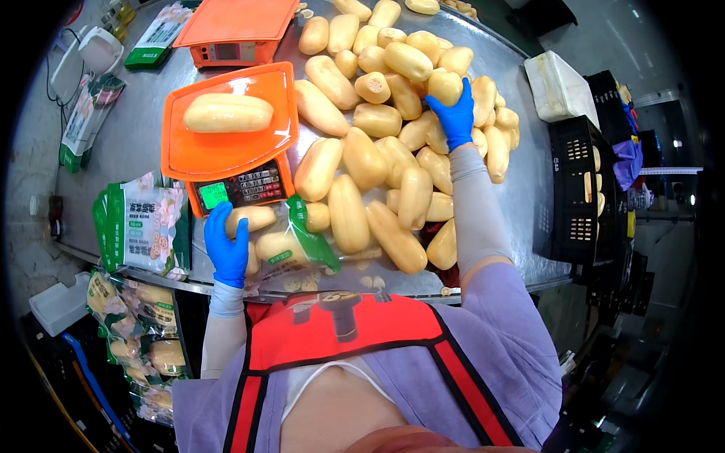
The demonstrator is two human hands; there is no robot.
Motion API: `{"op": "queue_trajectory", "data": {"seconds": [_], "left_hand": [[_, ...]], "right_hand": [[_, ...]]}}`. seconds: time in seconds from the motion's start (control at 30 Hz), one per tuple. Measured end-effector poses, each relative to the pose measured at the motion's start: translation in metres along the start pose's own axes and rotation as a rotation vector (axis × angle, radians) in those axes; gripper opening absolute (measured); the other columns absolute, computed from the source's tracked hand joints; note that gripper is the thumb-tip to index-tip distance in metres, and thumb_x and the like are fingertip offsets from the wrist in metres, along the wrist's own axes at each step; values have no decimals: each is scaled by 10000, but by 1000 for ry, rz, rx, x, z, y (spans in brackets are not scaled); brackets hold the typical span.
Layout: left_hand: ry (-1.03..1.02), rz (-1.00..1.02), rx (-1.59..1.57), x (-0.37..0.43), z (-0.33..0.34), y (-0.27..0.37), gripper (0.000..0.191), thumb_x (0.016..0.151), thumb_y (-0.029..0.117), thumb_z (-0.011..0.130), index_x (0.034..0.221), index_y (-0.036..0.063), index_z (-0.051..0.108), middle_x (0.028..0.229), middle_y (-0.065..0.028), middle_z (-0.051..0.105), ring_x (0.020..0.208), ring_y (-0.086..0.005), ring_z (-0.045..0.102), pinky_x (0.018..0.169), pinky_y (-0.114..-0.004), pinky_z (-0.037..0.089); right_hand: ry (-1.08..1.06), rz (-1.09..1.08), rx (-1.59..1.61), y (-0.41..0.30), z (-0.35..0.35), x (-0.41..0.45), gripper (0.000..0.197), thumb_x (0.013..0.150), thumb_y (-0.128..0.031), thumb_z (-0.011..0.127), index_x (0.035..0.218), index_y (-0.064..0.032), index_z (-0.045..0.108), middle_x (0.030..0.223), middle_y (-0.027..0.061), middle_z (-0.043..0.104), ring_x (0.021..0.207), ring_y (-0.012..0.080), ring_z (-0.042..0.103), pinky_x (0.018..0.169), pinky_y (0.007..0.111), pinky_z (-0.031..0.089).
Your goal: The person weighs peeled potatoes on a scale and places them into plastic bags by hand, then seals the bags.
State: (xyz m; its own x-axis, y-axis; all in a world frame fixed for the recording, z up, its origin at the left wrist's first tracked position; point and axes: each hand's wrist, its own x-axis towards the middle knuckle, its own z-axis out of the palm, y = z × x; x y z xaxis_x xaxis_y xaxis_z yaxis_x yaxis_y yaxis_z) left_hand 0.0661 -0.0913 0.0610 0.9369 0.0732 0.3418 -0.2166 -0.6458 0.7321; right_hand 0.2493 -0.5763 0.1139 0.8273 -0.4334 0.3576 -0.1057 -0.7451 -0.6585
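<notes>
My right hand (pixel 455 118), in a blue glove, grips a peeled lotus root segment (pixel 445 86) at the far side of a large heap, its thumb and fingers on opposite sides. Below the orange scale's display, my gloved left hand (pixel 227 246) has thumb and fingers apart, with nothing visible between them. A small lotus root piece (pixel 255 217) lies right by its thumb. To the right of that hand, a clear and green plastic bag (pixel 311 235) lies with a lotus root segment inside. One long segment (pixel 228 112) rests on the orange weighing scale (pixel 187 150), whose display is lit.
A second orange scale (pixel 235 25) stands behind the first. Printed bags (pixel 148 226) are stacked at left, above filled packs (pixel 167 357) beyond the table edge. A black crate (pixel 572 192) and white foam box (pixel 561 85) stand at right. The steel table (pixel 524 226) carries everything central.
</notes>
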Motion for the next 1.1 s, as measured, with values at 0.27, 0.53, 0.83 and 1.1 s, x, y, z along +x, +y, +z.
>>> {"op": "queue_trajectory", "data": {"seconds": [0.27, 0.53, 0.83, 1.1], "left_hand": [[14, 36, 38, 2, 1, 3, 382, 825, 147, 693, 1153, -12, 579, 1190, -180, 585, 1111, -331, 550, 971, -407, 421], [-6, 5, 0, 1, 1, -4, 387, 831, 145, 688, 1150, -36, 566, 1193, -176, 585, 1113, -315, 549, 981, -395, 413], [30, -2, -68, 0, 1, -2, 390, 827, 145, 696, 1149, -35, 568, 1190, -172, 587, 1109, -310, 554, 974, -392, 420], [59, 24, -89, -1, 3, -3, 381, 816, 142, 707, 1142, -13, 584, 1174, -182, 595, 1093, -326, 564, 963, -399, 429]], "right_hand": [[-10, 160, 761, 14, -93, -47, 649, 840, -176, 674, 1380, -16, 353, 1315, 119, 470, 1189, 227, 480, 1009, 351, 408], [-424, 365, 648, 35, -167, -161, 755, 764, -168, 742, 1395, -5, 360, 1323, 122, 482, 1216, 232, 482, 1016, 368, 409], [-561, 373, 472, 22, -135, -161, 657, 798, -239, 748, 1344, -6, 467, 1295, 131, 535, 1193, 217, 496, 1005, 345, 399], [-77, -201, -225, 75, -88, -80, 675, 754, -232, 742, 1330, -21, 463, 1287, 213, 530, 1200, 339, 502, 1019, 397, 397]]}}
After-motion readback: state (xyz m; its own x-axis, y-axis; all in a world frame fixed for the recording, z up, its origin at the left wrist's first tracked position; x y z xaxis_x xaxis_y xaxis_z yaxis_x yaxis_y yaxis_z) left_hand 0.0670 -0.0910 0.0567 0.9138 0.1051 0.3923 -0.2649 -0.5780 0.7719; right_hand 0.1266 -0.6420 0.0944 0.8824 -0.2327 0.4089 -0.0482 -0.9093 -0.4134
